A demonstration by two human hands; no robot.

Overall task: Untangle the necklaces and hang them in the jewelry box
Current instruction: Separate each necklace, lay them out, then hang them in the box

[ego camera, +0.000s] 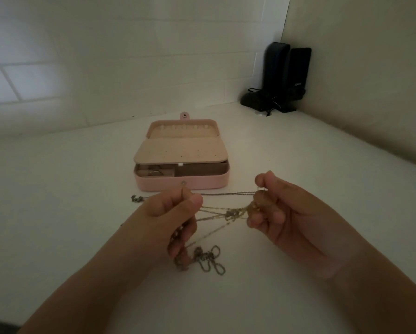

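Tangled necklaces [228, 214] were held stretched between two hands above the worktop [298, 165].
Left hand [175, 213] and right hand [274, 203] were each closed in a pinching grip on chains, seemingly to expose the knot; the jewelry box [181, 183] was left open just beyond.

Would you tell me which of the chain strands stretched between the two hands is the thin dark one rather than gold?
It is the uppermost strand, running nearly level just in front of the pink jewelry box; the gold strands below it converge on a knot.
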